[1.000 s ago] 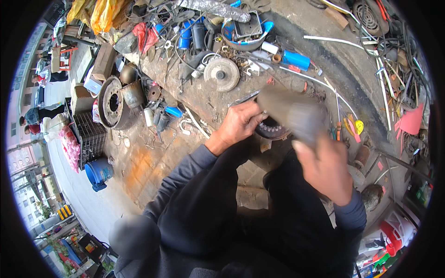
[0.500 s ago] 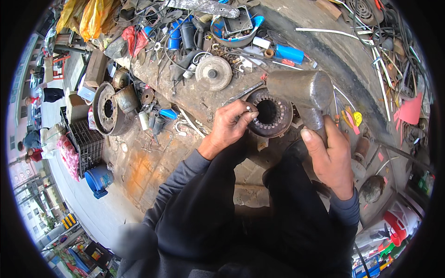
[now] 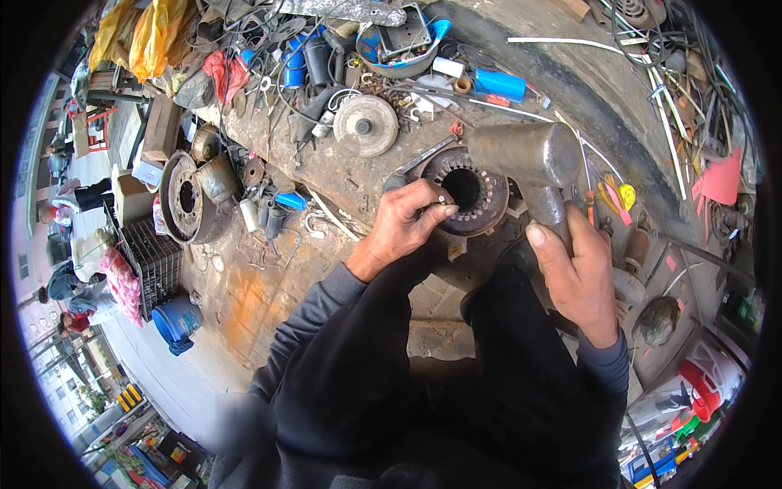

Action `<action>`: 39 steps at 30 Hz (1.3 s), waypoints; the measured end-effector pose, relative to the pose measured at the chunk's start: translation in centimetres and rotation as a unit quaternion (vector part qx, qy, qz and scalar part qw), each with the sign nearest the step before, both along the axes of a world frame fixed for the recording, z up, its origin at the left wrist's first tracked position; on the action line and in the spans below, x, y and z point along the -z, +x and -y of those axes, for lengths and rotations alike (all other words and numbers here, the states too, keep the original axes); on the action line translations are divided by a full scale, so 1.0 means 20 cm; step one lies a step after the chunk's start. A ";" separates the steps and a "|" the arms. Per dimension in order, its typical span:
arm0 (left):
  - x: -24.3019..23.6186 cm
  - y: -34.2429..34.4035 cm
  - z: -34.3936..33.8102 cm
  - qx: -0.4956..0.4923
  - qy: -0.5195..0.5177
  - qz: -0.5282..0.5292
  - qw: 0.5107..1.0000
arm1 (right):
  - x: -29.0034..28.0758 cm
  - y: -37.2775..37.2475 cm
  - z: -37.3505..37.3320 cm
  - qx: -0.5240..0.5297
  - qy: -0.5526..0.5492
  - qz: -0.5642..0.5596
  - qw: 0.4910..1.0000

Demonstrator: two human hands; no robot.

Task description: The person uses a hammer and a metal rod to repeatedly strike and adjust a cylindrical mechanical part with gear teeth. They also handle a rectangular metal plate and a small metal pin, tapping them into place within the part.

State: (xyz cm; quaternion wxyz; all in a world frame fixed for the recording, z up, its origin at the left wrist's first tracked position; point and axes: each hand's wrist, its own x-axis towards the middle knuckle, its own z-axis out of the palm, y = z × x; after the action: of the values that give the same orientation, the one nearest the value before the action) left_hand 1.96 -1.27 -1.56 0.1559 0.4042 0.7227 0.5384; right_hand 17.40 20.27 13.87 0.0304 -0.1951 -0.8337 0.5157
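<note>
Between my knees stands a round metal motor stator, its dark bore facing up and ringed by slots with pale ends. My left hand is at the near left edge of it. Thumb and forefinger pinch a thin metal rod, whose round end shows; its lower part is hidden by the fingers. In my right hand is a heavy metal hammer, gripped by its handle. The hammer's thick cylindrical head is raised above the stator's right side and covers part of its far edge.
Beyond the stator lie a round metal cover, a blue cylinder and a basin of scrap. To the left are a wheel-like metal drum, a black crate and a blue bucket. Yellow tape lies at the right.
The view has shifted slightly, so the ground and stator sit a little farther left and up. Both hands keep nearly the same pose, with the hammer still raised.
</note>
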 end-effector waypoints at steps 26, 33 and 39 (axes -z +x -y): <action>0.09 0.01 -0.01 0.058 0.014 -0.014 0.998 | -0.08 0.03 0.02 -0.160 0.162 0.015 0.974; 0.04 -0.01 0.00 0.082 -0.019 -0.074 0.994 | -0.01 -0.01 0.02 -0.184 0.126 0.182 0.958; -0.02 0.00 -0.02 0.075 -0.037 -0.068 0.994 | 0.00 0.07 0.00 -0.098 0.115 0.000 0.989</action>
State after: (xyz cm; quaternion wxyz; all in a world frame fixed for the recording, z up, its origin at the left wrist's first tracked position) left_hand 1.98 -0.82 -1.19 0.1619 0.4869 0.7187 0.4692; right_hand 18.71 20.23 13.96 0.0019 -0.1083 -0.9025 0.4169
